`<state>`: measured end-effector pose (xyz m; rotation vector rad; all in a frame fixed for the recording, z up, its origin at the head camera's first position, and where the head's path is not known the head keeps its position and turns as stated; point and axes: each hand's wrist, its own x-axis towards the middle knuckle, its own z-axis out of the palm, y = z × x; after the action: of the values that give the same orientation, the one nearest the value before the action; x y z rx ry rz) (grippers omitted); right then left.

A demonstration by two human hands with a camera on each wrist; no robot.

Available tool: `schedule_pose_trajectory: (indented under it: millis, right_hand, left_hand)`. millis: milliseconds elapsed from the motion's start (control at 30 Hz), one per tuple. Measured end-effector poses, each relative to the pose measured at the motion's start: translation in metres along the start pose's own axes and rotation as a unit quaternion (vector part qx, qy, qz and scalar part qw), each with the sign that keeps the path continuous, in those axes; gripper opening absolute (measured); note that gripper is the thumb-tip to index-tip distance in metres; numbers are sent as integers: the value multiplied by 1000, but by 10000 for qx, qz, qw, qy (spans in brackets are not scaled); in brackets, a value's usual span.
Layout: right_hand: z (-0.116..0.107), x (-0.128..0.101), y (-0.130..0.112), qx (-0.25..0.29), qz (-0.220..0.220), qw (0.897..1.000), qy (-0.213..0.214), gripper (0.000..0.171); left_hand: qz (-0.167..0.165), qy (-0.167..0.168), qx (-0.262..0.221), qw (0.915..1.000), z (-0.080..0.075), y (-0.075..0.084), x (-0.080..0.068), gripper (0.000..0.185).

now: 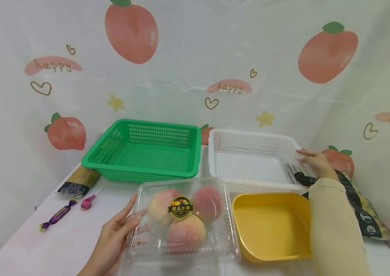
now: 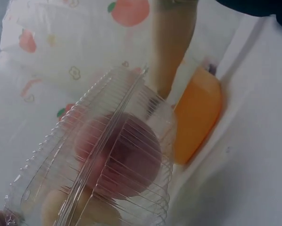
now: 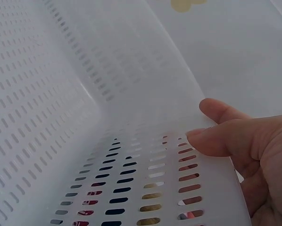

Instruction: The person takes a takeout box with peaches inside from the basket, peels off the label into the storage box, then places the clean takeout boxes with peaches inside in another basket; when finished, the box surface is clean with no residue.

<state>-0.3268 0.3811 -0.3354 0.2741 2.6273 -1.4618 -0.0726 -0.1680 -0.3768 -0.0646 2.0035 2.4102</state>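
A clear plastic fruit box (image 1: 212,239) holds several peaches (image 1: 186,232) beneath a black and gold label (image 1: 180,208). My left hand (image 1: 115,232) grips its left side, thumb in front and fingers behind the clear wall. In the left wrist view the ribbed box wall (image 2: 145,113) fills the middle, with a peach (image 2: 124,155) showing through. At the back right stands a white perforated basket (image 1: 250,165). My right hand (image 1: 317,163) holds that basket's right rim; in the right wrist view the thumb (image 3: 209,141) lies over the inner side, other fingers outside.
Left of the white basket stands a green basket (image 1: 153,159). A yellow bin (image 1: 272,226) sits in front of the white one. Two candies, one purple-wrapped (image 1: 58,214) and one pink (image 1: 88,201), lie at left near a packet (image 1: 79,182). A dark bag (image 1: 364,211) lies far right.
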Motion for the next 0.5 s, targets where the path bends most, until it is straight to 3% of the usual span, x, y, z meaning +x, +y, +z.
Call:
schedule_pose_trajectory:
  millis: [267, 500]
  right_hand:
    - [0, -2, 2, -61, 19, 10000, 45, 54]
    - [0, -6, 2, -49, 72, 10000, 27, 54]
  left_hand:
    - [-508, 367, 314, 9975, -1, -8, 3, 56]
    - [-882, 103, 337, 9955, -3, -11, 7, 61]
